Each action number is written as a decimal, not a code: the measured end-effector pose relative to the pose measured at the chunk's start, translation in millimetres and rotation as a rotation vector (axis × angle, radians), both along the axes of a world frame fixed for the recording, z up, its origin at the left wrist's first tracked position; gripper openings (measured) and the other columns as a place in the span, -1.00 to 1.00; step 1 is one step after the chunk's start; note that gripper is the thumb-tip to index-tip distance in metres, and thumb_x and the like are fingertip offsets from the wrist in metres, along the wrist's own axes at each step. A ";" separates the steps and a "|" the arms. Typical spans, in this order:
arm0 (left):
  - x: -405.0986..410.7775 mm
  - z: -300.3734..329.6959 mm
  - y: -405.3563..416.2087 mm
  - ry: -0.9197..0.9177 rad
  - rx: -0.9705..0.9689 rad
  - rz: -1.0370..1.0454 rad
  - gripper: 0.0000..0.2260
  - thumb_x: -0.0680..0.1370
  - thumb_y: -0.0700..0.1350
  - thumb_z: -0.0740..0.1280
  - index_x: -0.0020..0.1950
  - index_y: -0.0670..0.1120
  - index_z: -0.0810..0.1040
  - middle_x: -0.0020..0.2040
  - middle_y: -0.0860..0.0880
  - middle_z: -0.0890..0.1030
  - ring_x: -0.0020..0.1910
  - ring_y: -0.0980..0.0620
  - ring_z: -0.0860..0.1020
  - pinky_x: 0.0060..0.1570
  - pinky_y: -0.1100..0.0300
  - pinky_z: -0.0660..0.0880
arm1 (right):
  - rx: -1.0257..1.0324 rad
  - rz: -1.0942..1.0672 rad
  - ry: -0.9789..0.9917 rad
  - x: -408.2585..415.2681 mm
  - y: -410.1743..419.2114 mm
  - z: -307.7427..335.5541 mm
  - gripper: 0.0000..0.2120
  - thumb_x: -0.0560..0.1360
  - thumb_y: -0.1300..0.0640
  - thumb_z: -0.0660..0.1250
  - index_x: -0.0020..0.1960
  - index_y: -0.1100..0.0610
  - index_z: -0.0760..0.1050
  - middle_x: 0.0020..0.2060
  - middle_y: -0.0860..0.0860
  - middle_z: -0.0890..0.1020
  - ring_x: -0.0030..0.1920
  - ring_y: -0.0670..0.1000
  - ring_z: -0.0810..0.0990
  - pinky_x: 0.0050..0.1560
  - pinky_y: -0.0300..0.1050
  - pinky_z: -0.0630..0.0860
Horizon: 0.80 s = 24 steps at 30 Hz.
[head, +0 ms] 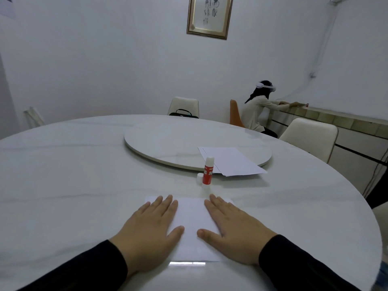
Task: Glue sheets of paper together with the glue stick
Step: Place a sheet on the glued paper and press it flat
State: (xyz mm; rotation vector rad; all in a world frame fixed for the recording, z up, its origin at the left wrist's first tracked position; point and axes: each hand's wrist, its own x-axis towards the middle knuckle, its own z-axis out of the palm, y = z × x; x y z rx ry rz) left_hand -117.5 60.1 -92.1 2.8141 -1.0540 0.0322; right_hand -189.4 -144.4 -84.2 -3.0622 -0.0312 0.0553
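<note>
A: Biggest first. We've got one round white table (pixel 84 175), and on it one round turntable (pixel 168 143) set toward the far middle.

B: Agreed. Chairs: we count three. One cream chair (pixel 184 105) at the far edge with a black bag (pixel 184 114) on it, one orange chair (pixel 235 113) with a person in white (pixel 257 111) sitting on it, facing the wall ledge, and one more cream chair (pixel 310 135) on the right.

A: One framed picture (pixel 210 15) on the wall. Now paper.

B: Two lots. One stack of loose sheets (pixel 233 161) lying half on the turntable's near right rim, half hanging onto the table; we can't count sheets in it, at least two edges show. One sheet (pixel 191 217) flat at the near edge, in front of us.

A: Hands, two. Left hand (pixel 151 229) flat on the near sheet's left side, fingers straight and together, thumb out, gripping nothing. Right hand (pixel 233 227) the same on the right side, palm down, spread flat.

B: Both pressing the sheet, bare strip of paper between them. Two black sleeves.

A: One glue stick (pixel 208 171), red body, standing upright, uncapped, between the near sheet and the stack, just beside the stack's near corner.

B: One white cap (pixel 199 178), standing just left of the stick, nearly touching it.
</note>
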 end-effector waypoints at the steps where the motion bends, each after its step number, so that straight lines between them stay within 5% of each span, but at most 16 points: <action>1: -0.2 -0.1 -0.4 -0.001 0.011 0.000 -0.41 0.58 0.21 -0.11 0.54 0.02 -0.22 0.56 0.05 -0.21 0.52 0.10 -0.22 0.47 0.17 -0.25 | 0.004 0.001 -0.008 0.9 2.6 0.2 -0.19 0.47 -0.41 -0.12 0.55 0.02 -0.22 0.56 -0.05 -0.18 0.53 -0.10 -0.21 0.42 -0.22 -0.29; 13: -0.5 2.3 3.1 0.014 0.013 -0.040 -0.42 0.57 0.24 -0.11 0.53 0.11 -0.21 0.55 0.13 -0.21 0.51 0.16 -0.23 0.44 0.21 -0.26 | 0.061 -0.067 -0.049 -0.8 15.3 -7.9 -0.18 0.45 -0.41 -0.12 0.56 0.02 -0.18 0.57 -0.02 -0.14 0.54 -0.07 -0.18 0.42 -0.18 -0.25; 24: 0.6 4.8 8.5 0.054 0.077 -0.083 -0.14 0.34 0.52 -0.11 0.51 0.15 -0.26 0.53 0.13 -0.28 0.50 0.15 -0.29 0.46 0.18 -0.29 | 0.029 -0.205 0.010 -15.3 4.0 -7.0 -0.05 0.37 -0.50 -0.20 0.55 0.06 -0.24 0.56 -0.04 -0.17 0.53 -0.11 -0.24 0.50 -0.04 -0.28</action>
